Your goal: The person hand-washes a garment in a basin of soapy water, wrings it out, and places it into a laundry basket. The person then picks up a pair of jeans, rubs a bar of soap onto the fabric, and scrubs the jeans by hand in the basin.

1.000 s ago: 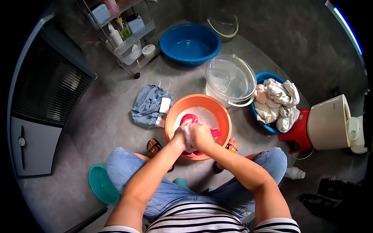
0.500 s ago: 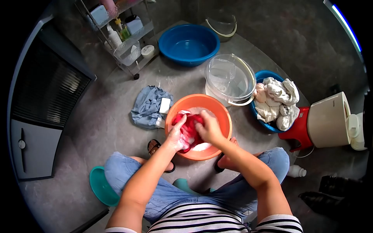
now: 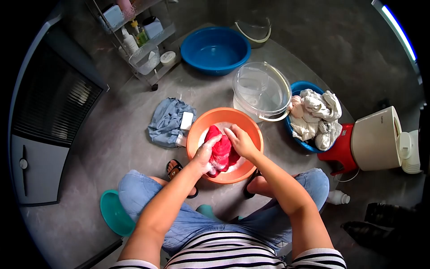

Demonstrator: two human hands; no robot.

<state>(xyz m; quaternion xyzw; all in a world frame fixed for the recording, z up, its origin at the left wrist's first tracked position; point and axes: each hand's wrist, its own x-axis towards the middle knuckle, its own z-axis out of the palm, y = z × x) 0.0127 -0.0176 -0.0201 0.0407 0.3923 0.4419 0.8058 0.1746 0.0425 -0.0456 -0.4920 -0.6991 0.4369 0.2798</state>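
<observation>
A wet red cloth (image 3: 220, 154) with suds on it is bunched over an orange basin (image 3: 256, 134) between my feet. My left hand (image 3: 204, 155) grips the cloth from its left side, thumb lying along the top. My right hand (image 3: 242, 142) rests against the cloth's right edge, fingers stretched out and pointing up and left. Foamy whitish water shows around the cloth inside the basin. Just left of the basin, a blue-grey garment (image 3: 166, 123) lies crumpled on the floor, with a white block (image 3: 187, 121) on it, perhaps soap.
A clear bucket (image 3: 255, 92) touches the basin's far side. Behind stands a blue basin (image 3: 215, 67); to the right, another blue basin (image 3: 297, 88) holds white laundry (image 3: 320, 112). A red and cream stool-like item (image 3: 376, 139), a shelf rack (image 3: 148, 67) and a teal basin (image 3: 109, 215) surround me.
My right hand has gone from curled fingers over the cloth to straightened fingers at its edge. The red cloth now shows more and stands taller between the hands.
</observation>
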